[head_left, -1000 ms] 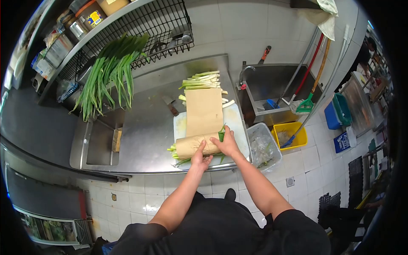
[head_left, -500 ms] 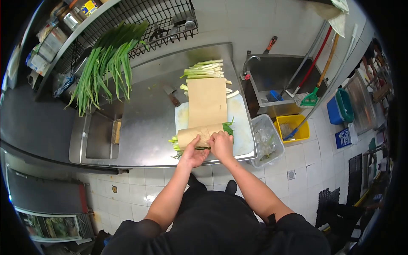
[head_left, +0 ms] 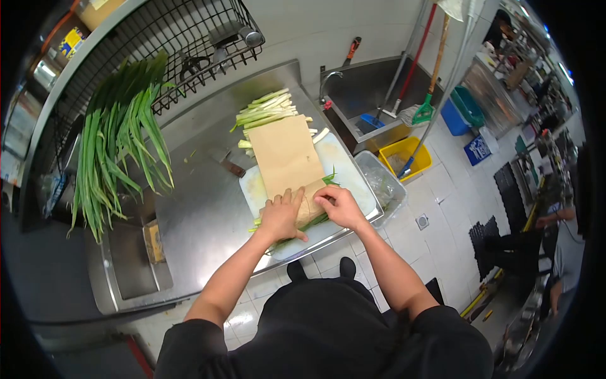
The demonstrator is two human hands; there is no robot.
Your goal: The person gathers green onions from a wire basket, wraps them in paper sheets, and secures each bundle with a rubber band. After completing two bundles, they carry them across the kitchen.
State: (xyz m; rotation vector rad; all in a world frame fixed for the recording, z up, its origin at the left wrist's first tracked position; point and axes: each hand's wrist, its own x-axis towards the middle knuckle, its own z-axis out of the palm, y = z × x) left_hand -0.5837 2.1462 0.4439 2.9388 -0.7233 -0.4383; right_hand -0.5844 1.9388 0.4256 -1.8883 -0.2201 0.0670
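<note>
Resting on the paper roll [head_left: 309,202]: left hand [head_left: 279,218], grip open; right hand [head_left: 339,206], grip unclear.

The brown paper [head_left: 284,155] looks matt and faintly fibrous, like kraft stock. Under it lies a white plastic board [head_left: 346,169], smooth and dull. The counter [head_left: 196,208] is brushed steel with a soft glare. At eleven o'clock hangs a black coated-wire rack [head_left: 158,38]. At three o'clock, pale floor tiles [head_left: 454,189] shine glossy.
</note>
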